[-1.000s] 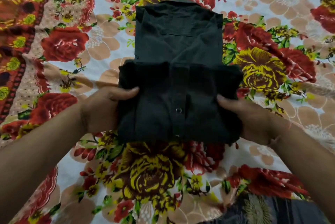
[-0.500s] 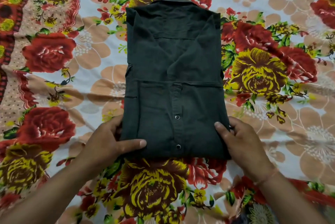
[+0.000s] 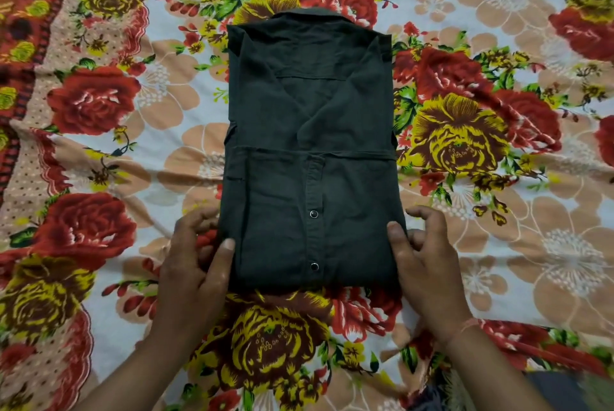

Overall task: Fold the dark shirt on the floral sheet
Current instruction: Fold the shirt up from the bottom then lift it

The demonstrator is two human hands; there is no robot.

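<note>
- One floral bedsheet (image 3: 99, 151), red and yellow roses on pale cloth, spread flat as the folding surface.
- Dark button-front shirt (image 3: 309, 131) lies centred on it, collar far, lower half folded up.
- Left hand (image 3: 196, 261) pinches the near-left edge, thumb on top, likely squaring the fold.
- Right hand (image 3: 428, 257): thumb touches the near-right edge, fingers loosely curled, grasping nothing.

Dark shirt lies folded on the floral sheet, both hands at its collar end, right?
No. The head view shows the left hand and right hand at the near, folded end of the dark shirt, opposite the collar. It does lie folded on the floral sheet.
</note>
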